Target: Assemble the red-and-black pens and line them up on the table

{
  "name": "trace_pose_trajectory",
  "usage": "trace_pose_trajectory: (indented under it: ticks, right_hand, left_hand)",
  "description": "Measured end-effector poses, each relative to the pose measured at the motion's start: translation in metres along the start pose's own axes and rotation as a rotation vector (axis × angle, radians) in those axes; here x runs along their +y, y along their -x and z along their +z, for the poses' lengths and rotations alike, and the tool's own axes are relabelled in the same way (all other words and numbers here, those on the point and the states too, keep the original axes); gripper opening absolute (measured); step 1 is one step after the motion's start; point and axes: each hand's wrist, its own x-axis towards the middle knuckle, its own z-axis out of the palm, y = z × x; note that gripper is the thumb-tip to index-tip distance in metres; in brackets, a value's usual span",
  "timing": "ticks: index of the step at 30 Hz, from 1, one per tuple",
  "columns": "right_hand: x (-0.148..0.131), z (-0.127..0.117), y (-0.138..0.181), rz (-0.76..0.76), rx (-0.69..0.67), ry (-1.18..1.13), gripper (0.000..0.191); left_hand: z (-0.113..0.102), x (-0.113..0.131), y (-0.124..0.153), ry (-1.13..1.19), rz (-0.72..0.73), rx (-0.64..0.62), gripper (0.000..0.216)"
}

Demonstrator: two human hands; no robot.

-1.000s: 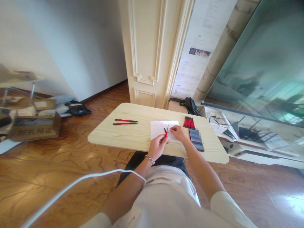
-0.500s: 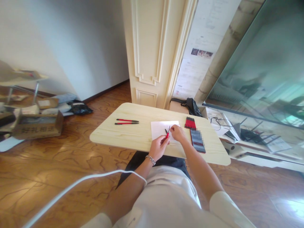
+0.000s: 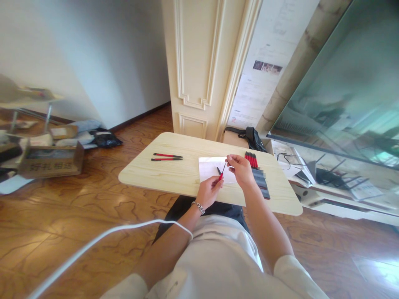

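My left hand [image 3: 209, 191] is closed around a red pen barrel [image 3: 221, 176] over a white sheet of paper [image 3: 206, 166]. From the barrel's upper end a thin dark refill [image 3: 224, 167] sticks out. My right hand [image 3: 240, 167] pinches the refill's far end between thumb and fingertips. Just beside the barrel, a small black pen part [image 3: 218, 170] shows against the paper; whether it lies there or is held I cannot tell. Right of my right hand are a row of several red-and-black pens [image 3: 251, 160] and a dark flat case [image 3: 261, 182], partly covered by the hand.
Two red-and-black pens [image 3: 167, 158] lie on the left of the light wooden table [image 3: 140, 170]. A white cable [image 3: 109, 232] runs across the lower left. Behind the table are a door panel [image 3: 199, 62] and a black bag [image 3: 254, 139]. Boxes and parcels [image 3: 51, 160] sit on the floor at left.
My right hand has moved up and to the right, toward the row of pens, with fingertips at the refill's upper end. My left hand stays nearly in place with the barrel.
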Motion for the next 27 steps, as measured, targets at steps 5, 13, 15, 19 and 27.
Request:
trace_pose_trajectory:
  ticks: [5,13,15,19,27]
  right_hand:
    - [-0.0004,0.0023,0.0030,-0.007,0.015,0.061,0.036]
    - [-0.0013,0.0027,0.0030,-0.035,0.019,0.077,0.035]
    - [-0.0018,0.0028,0.0028,-0.037,0.026,0.076,0.036]
    - [-0.0022,0.0025,0.0030,-0.043,0.030,0.049,0.035]
    - [0.0020,0.0025,0.0046,-0.040,0.026,0.078,0.037]
  left_hand:
    - [0.0008,-0.0012,0.0003,-0.005,-0.013,0.009,0.038]
    - [0.0013,-0.0027,0.0000,-0.008,-0.016,0.010,0.038]
    - [0.0014,-0.0028,-0.0001,-0.011,-0.014,0.011,0.038]
    - [0.0017,-0.0038,-0.0004,-0.011,-0.015,0.014,0.037]
    - [0.0009,-0.0026,-0.0001,0.007,-0.036,0.001,0.038]
